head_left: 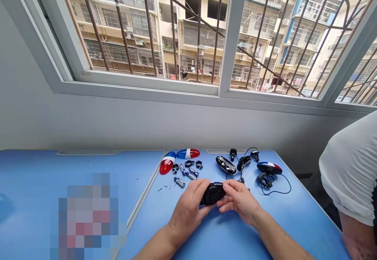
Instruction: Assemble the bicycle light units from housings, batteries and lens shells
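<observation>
Both hands hold a black oval light housing (214, 193) above the blue table, its rounded dark face toward me. My left hand (190, 201) wraps around its left end, thumb below and fingers above. At the right end, the fingers of my right hand (237, 199) pinch the edge. Just beyond my left hand lie several batteries (179, 182), small screws (165, 186) and three black ring clamps (189, 163). Behind them rest two red, white and blue lens covers (187, 153) (167, 163).
Opened black housings (226, 165) (244, 162) with wires lie at the back right. Near them sits a light with a coloured cover (269, 168) and a cabled black clamp (264, 180). A person's white sleeve (350, 169) is at the right edge. A barred window rises behind the blue table (235, 236).
</observation>
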{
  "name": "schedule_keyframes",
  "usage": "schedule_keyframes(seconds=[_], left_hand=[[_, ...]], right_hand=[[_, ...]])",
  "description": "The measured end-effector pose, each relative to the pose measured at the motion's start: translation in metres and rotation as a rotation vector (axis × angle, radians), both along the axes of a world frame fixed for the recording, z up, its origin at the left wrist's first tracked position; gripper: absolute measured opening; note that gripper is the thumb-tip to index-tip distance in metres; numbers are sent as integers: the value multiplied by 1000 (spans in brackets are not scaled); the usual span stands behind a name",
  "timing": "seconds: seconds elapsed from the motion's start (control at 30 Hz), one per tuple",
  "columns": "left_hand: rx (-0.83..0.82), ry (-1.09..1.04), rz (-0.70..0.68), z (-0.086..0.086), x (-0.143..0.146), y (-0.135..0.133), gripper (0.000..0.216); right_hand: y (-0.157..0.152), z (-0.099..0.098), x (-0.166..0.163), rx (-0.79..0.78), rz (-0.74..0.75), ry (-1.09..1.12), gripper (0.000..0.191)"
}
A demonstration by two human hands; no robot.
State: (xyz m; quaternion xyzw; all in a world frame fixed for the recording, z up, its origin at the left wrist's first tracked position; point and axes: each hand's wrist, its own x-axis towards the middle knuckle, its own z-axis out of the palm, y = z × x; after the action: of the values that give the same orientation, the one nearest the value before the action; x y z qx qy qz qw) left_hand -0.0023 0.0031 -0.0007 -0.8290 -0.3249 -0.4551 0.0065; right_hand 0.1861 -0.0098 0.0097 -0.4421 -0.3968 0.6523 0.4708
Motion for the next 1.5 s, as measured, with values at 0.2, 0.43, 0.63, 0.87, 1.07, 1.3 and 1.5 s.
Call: schedule_keyframes(seconds=[0.2,0.43,0.63,0.87,1.07,1.3,1.5], left_hand=[[-413,-174,-94,8,0,-5,43],[-942,-450,-163,21,-1,-8,49],[-1198,-597,-300,28,-2,-6,56],[-991,-508,-245,18,-1,-4,48],[-552,-302,-235,5,1,-4,40],[-447,-255,-175,2,-2,-3,44],[-599,-339,-165,13,0,-3,38]], right_hand=[[1,6,0,21,-25,-2,58],[2,8,6,40,-15,-18,58],[2,5,4,82,33,-5,55],[2,8,2,27,-14,77,53],[3,13,2,-10,17,120,33],[5,13,3,-43,6,144,30],[5,13,2,-44,17,142,34]])
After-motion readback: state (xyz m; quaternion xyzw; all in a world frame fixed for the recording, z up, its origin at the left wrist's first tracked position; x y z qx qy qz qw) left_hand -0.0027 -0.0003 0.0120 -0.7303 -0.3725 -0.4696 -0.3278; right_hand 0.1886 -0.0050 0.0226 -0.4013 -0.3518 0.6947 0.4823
